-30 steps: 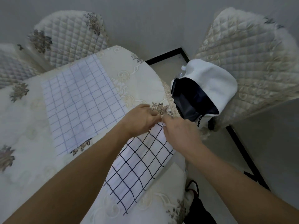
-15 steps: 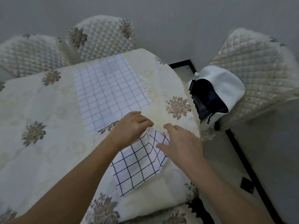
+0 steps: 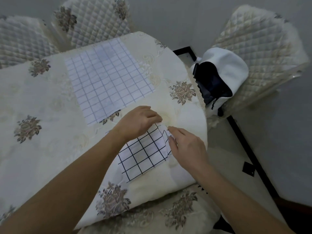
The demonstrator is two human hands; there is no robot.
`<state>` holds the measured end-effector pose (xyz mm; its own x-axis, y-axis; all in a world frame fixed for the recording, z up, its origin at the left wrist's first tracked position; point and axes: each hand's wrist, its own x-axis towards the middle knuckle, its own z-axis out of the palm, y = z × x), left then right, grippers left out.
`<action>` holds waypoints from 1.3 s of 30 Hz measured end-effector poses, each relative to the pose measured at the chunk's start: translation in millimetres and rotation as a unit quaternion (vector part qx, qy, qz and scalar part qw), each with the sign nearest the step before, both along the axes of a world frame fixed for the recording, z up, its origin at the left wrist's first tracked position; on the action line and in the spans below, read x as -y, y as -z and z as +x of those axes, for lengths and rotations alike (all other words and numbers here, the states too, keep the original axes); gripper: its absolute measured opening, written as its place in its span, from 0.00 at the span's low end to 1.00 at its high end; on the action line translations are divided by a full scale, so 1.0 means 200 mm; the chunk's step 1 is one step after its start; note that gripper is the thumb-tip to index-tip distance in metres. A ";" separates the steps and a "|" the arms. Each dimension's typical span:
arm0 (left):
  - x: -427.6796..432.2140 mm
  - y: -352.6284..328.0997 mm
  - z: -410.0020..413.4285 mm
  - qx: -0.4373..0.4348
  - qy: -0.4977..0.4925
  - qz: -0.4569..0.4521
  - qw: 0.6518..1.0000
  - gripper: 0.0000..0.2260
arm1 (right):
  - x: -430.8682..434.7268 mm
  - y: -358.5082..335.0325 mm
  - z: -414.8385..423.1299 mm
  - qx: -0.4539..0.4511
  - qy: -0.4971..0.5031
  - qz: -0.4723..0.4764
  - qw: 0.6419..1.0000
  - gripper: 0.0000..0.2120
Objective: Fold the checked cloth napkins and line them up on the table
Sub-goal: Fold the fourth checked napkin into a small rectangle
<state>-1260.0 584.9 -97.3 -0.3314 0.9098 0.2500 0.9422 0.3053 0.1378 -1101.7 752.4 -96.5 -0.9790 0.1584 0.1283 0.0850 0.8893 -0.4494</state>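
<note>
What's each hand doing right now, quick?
Left hand: fingers curled, pinching the black-checked napkin at its far corner.
Right hand: touching that napkin's rumpled edge; grip cannot be told.
</note>
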 end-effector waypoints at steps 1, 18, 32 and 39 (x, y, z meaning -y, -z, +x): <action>0.02 0.00 0.00 0.001 0.005 0.002 1.000 0.13 | 0.04 -0.01 0.01 -0.002 -0.007 -0.005 1.000 0.15; 0.59 0.29 0.12 0.044 -0.025 0.011 0.999 0.27 | 0.73 0.25 0.21 -0.016 -0.079 0.024 0.996 0.27; 0.76 0.55 0.10 0.036 -0.103 -0.035 0.993 0.32 | 0.83 0.54 0.25 0.027 -0.152 0.051 0.987 0.21; 0.66 0.46 0.18 0.098 -0.254 0.012 0.962 0.30 | 0.83 0.52 0.26 0.078 -0.164 0.045 0.982 0.27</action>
<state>-1223.3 453.5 -189.7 -0.7745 0.6131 0.1557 0.6275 0.7139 0.3107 -1050.3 586.3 -200.4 -0.9843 -0.1741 -0.0287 -0.1512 0.9161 -0.3715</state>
